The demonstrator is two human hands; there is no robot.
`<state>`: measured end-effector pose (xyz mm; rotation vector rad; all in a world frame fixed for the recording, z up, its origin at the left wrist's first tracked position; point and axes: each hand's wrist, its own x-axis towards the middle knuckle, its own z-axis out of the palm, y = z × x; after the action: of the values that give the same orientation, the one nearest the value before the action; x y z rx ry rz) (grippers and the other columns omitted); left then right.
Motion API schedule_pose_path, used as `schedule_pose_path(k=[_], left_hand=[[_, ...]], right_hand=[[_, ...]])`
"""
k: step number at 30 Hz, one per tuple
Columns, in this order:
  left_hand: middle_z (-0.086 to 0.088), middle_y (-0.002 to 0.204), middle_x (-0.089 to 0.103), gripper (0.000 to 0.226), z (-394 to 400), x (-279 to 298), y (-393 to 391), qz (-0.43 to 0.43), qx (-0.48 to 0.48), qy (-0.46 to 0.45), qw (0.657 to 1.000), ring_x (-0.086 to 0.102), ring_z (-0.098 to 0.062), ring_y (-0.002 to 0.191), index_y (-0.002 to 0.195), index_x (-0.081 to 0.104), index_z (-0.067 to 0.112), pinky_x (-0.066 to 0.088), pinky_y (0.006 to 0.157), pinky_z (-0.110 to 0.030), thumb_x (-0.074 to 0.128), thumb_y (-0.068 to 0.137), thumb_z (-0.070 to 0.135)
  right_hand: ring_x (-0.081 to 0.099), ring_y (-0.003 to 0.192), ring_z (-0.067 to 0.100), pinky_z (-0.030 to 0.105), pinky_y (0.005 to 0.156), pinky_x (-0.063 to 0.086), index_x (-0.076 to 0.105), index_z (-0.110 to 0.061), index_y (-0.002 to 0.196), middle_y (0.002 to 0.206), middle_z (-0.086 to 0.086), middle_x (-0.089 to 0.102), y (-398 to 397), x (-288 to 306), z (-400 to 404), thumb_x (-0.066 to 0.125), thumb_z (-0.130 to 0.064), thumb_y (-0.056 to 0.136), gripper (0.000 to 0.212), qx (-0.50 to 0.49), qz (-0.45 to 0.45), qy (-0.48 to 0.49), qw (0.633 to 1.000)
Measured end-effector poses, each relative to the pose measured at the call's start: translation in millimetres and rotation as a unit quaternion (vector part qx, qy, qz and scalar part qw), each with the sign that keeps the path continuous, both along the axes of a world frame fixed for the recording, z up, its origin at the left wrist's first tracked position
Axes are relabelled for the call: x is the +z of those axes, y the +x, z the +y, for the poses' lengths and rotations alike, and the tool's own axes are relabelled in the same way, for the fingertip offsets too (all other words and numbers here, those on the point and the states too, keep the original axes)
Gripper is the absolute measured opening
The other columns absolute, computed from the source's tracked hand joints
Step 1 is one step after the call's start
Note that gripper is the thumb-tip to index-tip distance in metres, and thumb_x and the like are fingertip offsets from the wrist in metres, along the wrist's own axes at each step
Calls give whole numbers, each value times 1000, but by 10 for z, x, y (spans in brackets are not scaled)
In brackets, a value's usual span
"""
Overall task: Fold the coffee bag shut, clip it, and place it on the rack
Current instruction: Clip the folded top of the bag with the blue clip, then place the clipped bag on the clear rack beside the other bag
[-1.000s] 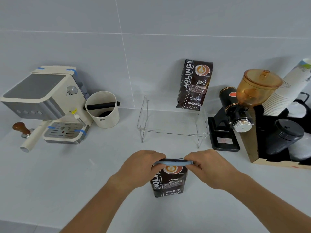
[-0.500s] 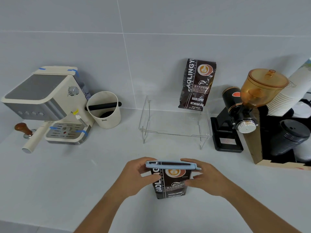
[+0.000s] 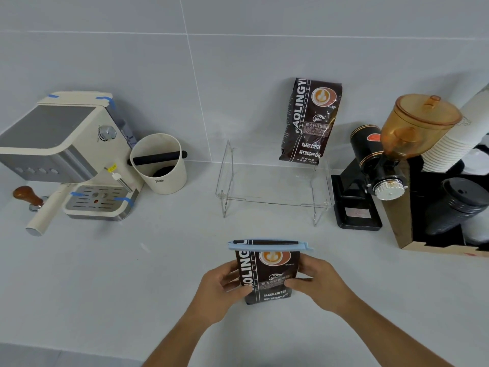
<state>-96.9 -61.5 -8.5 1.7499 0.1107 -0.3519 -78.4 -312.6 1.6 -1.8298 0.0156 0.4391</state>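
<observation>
Gripping the clipped coffee bag [image 3: 267, 276] from both sides, left hand [image 3: 221, 290] and right hand [image 3: 317, 282] sit lower centre; bare counter [image 3: 164, 266] separates it from the clear rack [image 3: 272, 186].

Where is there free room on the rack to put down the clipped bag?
The clear rack is bare across its left and middle, from its left wall to the second coffee bag standing at its back right. That right end is crowded, with the black grinder beside it.
</observation>
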Motion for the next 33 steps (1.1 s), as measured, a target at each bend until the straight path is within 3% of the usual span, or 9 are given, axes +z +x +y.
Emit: schedule_pose_path(k=[8,13,18,24,27,29,33], left_hand=[[-1,112,76,44,-1,145,140,-34,28,-18,999,70,-20,105,117,67,11,55,93,-40,75,76,-5],[5,108,77,44,38,514,282,-91,20,-10,996,72,-18,100,117,67,12,57,84,-23,76,76,-3],[15,105,76,43,76,948,424,-150,19,0,989,72,-11,98,114,68,19,57,80,-17,76,77,0],[11,105,77,41,92,1421,717,-205,25,-18,978,72,-12,98,114,70,17,59,86,-28,73,78,-2],[8,107,77,41,96,1616,913,-222,22,-41,974,72,-14,99,114,70,18,59,86,-36,71,81,-4],[8,105,77,39,86,1727,1040,-240,22,-54,969,72,-13,99,112,71,17,58,85,-30,68,81,-8],[12,98,78,40,78,1888,1330,-270,30,-60,961,72,-9,93,105,73,23,57,81,-19,67,82,-10]], right_hand=[[67,107,14,26,76,60,67,-20,115,106,-9,76,109,146,45,72,2,81,42,-26,-17,30,999],[68,106,15,31,78,61,68,-15,116,107,-5,76,224,482,63,70,5,81,40,-23,-69,40,997],[70,102,12,28,77,61,70,-20,111,102,-8,77,370,889,101,72,5,79,41,-32,-115,43,992],[72,92,4,13,61,56,66,-33,100,91,-19,78,626,1388,167,72,4,80,43,-40,-169,67,983],[72,94,7,18,69,59,66,-31,103,97,-13,78,807,1580,200,73,1,79,41,-47,-191,79,977],[72,95,8,23,77,60,67,-26,108,101,-9,78,938,1690,219,74,-2,79,38,-48,-202,80,975],[74,88,7,18,72,60,66,-28,101,91,-12,79,1265,1812,275,72,5,80,40,-51,-206,111,971]])
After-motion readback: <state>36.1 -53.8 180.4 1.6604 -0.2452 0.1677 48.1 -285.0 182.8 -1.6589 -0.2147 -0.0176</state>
